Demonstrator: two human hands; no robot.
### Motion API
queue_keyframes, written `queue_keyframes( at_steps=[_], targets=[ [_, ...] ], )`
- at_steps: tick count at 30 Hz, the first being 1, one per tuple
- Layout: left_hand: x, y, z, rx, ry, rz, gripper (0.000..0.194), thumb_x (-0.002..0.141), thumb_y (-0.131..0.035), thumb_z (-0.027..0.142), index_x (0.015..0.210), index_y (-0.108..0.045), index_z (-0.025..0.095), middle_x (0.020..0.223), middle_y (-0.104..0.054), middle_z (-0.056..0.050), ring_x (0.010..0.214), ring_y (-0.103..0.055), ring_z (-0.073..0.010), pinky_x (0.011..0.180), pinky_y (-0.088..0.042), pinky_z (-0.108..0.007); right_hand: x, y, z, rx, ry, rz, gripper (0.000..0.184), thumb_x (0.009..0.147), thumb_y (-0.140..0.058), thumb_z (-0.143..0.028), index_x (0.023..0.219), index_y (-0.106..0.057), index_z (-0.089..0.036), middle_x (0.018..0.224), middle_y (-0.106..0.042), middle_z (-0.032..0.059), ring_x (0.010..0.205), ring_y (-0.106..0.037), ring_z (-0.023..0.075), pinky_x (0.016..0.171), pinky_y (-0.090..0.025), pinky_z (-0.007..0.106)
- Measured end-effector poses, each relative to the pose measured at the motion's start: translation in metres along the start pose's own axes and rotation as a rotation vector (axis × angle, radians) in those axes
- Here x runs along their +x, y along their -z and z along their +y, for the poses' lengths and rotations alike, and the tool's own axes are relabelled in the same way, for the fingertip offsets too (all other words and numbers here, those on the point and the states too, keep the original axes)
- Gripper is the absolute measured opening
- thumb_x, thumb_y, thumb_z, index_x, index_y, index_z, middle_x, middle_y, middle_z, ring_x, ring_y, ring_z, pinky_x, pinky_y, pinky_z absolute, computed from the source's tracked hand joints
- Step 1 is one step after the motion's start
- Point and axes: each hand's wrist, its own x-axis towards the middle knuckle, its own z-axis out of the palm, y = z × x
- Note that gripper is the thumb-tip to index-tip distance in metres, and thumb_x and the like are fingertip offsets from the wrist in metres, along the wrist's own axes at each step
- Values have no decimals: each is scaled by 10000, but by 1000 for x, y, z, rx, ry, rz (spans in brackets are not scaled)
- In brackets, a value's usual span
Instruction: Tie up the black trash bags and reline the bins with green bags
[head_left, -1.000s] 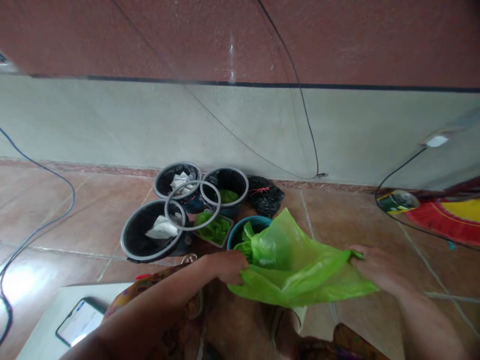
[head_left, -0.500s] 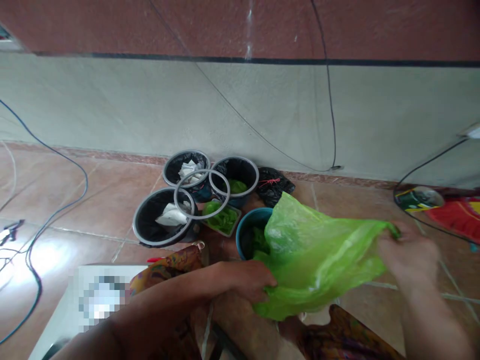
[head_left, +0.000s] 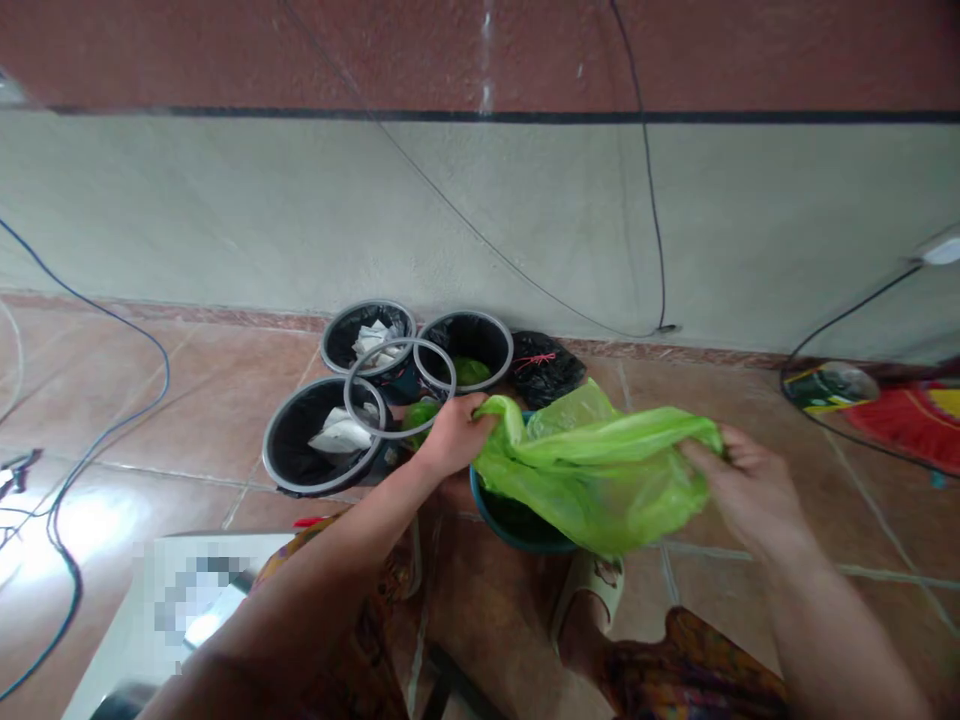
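A green plastic bag (head_left: 600, 470) is stretched between my two hands above a teal bin (head_left: 517, 525). My left hand (head_left: 456, 436) is closed round the bag's left end, close to a loose grey ring (head_left: 349, 405). At the right end, my right hand (head_left: 750, 480) pinches the bag's edge, slightly blurred. The bag covers most of the teal bin's mouth, so its inside shows only in part. The grey ring leans across the bins just left of my left hand.
Behind stand three black-lined bins, (head_left: 277, 470) with white paper in the front-left one. A tied black bag (head_left: 547, 365) lies by the wall. Cables (head_left: 75, 470) run over the floor at left, and a green can (head_left: 829, 385) lies at right. A white surface (head_left: 142, 600) is at lower left.
My left hand has moved up and forward, lifting the bag's near edge. My right hand has come inward to the left. The bag is now bunched and held more level over the teal bin.
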Motion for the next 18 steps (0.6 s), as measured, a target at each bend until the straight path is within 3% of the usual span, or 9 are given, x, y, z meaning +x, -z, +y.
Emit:
queue_keyframes(
  at_steps=[2,6,9,11,13,15,16,18],
  targets=[
    [4,-1,-1,-30,-22,-4,167,764,-474,152,783,-640,151,689,-618,24,661,-549,-105,593,-417,-186,-2,-16,-3,-5,16,-153,317,724,-673,-409,964,-686,-203,782,-697,18,650,-596,164,590,-471,277],
    [-5,-16,6,-74,-89,-161,399,770,-513,165,1151,-632,161,975,-704,-45,835,-631,-149,768,-494,-244,-7,-42,-7,-18,63,-281,309,757,-615,-336,1020,-679,-188,770,-706,3,657,-613,159,612,-481,262],
    [-13,-24,12,-57,-75,-313,755,743,-629,246,1453,-389,147,979,-702,-60,818,-648,-173,788,-517,-293,-20,-64,-15,79,97,-405,339,769,-590,-297,1081,-669,-191,889,-731,16,752,-647,172,674,-503,266],
    [-16,-28,15,-68,-111,-440,952,683,-724,286,1514,-278,158,975,-705,-50,832,-660,-188,807,-526,-311,-33,-77,-24,184,98,-530,353,787,-574,-287,1116,-664,-199,980,-735,27,838,-665,181,727,-516,273],
    [-18,-32,15,-97,-193,-539,854,659,-762,293,1436,-427,179,982,-713,-40,873,-664,-193,844,-523,-304,-44,-86,-33,269,88,-681,346,804,-581,-285,1130,-670,-211,1031,-733,34,898,-672,183,779,-521,281],
    [-16,-33,12,-73,-229,-568,447,725,-700,278,1158,-658,174,920,-726,-30,862,-663,-187,856,-521,-292,-44,-88,-38,325,78,-793,329,802,-633,-296,1118,-685,-220,1066,-730,42,948,-673,184,836,-520,294],
    [-14,-31,10,-39,-208,-542,269,763,-647,260,1009,-707,169,877,-729,-30,842,-664,-186,855,-523,-296,-39,-86,-38,360,75,-791,323,791,-665,-305,1102,-692,-223,1081,-729,46,971,-671,186,862,-517,302],
    [-6,-20,3,5,-86,-388,167,787,-581,216,858,-725,167,828,-733,-36,822,-673,-192,858,-530,-315,-21,-82,-29,474,51,-618,293,762,-708,-329,1037,-703,-226,1059,-735,49,966,-676,180,866,-524,305]
  ],
)
